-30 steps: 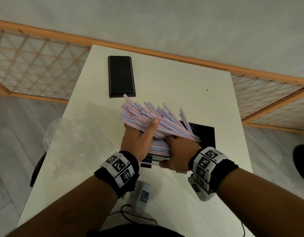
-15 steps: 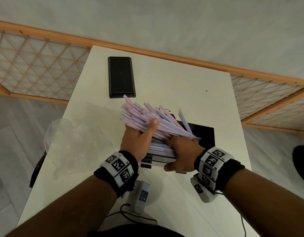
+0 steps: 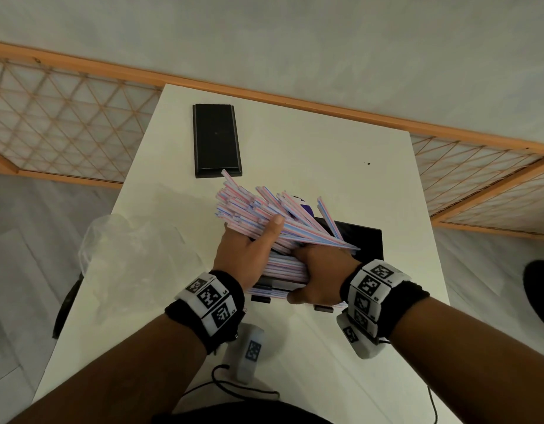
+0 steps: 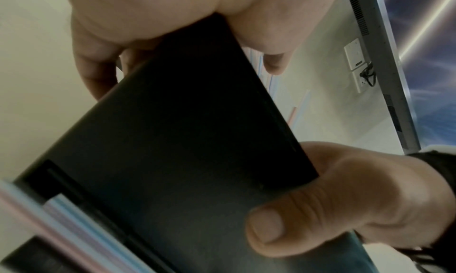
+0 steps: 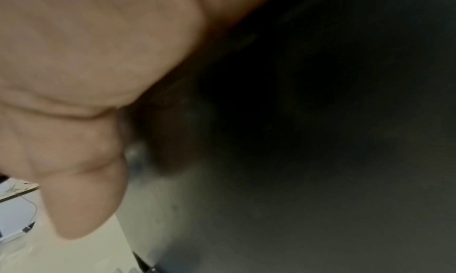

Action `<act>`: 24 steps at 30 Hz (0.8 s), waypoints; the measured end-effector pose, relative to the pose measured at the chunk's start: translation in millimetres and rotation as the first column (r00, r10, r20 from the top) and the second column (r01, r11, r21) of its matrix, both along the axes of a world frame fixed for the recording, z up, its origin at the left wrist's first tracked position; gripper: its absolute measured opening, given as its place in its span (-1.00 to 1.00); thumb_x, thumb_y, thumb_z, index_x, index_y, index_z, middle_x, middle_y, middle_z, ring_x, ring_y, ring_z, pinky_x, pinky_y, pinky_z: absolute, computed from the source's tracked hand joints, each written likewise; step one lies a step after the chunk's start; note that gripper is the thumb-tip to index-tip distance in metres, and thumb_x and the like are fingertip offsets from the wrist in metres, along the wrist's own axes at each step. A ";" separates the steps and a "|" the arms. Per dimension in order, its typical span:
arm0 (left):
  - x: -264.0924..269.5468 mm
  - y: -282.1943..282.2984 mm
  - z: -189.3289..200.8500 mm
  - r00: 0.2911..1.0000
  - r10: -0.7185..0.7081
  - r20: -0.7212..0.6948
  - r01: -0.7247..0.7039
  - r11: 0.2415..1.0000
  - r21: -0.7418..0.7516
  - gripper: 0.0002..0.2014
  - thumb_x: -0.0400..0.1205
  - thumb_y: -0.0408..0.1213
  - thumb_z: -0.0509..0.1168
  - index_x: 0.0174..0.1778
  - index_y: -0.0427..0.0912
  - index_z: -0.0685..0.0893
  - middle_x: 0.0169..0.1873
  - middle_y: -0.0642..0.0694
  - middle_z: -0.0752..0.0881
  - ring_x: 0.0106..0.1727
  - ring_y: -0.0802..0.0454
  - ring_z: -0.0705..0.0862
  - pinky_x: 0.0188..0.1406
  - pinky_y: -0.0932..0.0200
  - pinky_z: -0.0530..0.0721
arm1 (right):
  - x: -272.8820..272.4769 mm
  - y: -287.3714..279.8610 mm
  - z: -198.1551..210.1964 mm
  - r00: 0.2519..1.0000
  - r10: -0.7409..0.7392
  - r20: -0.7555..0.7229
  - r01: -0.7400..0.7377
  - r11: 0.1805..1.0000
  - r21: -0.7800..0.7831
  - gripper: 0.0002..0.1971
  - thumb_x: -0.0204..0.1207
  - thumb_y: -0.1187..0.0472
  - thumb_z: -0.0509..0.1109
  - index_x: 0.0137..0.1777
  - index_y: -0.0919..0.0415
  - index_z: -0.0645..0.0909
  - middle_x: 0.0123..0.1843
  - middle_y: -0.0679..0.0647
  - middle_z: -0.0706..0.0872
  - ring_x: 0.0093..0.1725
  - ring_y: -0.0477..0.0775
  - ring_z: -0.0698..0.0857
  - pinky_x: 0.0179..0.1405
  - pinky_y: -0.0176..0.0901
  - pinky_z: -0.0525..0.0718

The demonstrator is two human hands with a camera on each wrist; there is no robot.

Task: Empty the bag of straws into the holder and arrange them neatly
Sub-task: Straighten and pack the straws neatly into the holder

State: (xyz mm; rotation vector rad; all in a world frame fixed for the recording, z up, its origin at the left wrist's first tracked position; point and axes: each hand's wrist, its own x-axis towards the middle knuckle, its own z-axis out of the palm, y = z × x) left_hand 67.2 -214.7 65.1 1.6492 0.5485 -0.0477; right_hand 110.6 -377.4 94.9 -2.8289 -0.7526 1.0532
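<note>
Under left hand point(image 3: 249, 255) thumb and right hand point(image 3: 322, 276) curled fingers, fanned pink-and-blue striped plastic straws point(image 3: 264, 209), both clamped on them; only from left wrist, black rectangular holder point(image 4: 177, 140) underside below.

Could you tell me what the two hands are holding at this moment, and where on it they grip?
Both grip the straws in the black holder: left hand around the fanned bundle's middle, right hand around its near end.
</note>
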 end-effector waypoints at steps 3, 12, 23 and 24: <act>-3.4 12.2 6.0 0.999 -0.042 -0.031 0.044 0.997 0.071 -0.46 0.43 0.39 0.44 0.26 0.24 0.72 0.18 0.22 0.77 0.25 0.12 0.72 0.39 0.03 0.62 | -2.9 -12.4 4.6 0.999 -0.036 0.004 0.036 0.997 0.062 -0.43 0.20 -0.42 0.41 0.10 -0.07 0.62 -0.15 -0.18 0.63 -0.07 -0.01 0.71 0.02 -0.12 0.70; 4.3 28.6 43.7 0.983 -0.175 -0.051 0.180 0.890 0.420 -0.89 0.52 0.00 0.55 -0.12 0.10 0.85 -0.34 0.31 0.71 -0.19 0.27 0.67 -0.27 0.57 0.50 | -16.5 -38.2 9.1 0.960 -0.222 0.172 0.179 0.956 0.234 -0.07 -0.02 -0.63 0.26 0.30 -0.08 0.55 0.17 -0.09 0.56 0.21 0.08 0.58 0.26 0.04 0.60; 15.3 -21.6 47.0 0.948 -0.039 -0.316 -0.079 0.933 -0.352 -0.74 0.63 -0.08 0.44 0.15 -0.13 0.70 0.02 -0.22 0.73 -0.48 -0.19 0.77 -0.56 0.13 0.66 | -9.0 -36.6 3.0 0.871 -0.465 0.157 0.360 0.823 0.440 -0.55 0.42 -0.04 0.49 0.22 0.11 0.47 0.13 0.05 0.57 0.11 0.10 0.58 0.03 -0.19 0.46; 16.4 -24.6 46.0 0.948 -0.031 -0.318 -0.091 0.928 -0.360 -0.70 0.64 -0.06 0.43 0.20 -0.13 0.68 0.04 -0.21 0.72 -0.47 -0.18 0.76 -0.53 0.11 0.69 | -7.6 -35.4 1.9 0.882 -0.448 0.145 0.365 0.844 0.393 -0.49 0.42 0.03 0.49 0.33 0.13 0.48 0.19 0.08 0.57 0.17 0.15 0.60 0.12 -0.14 0.53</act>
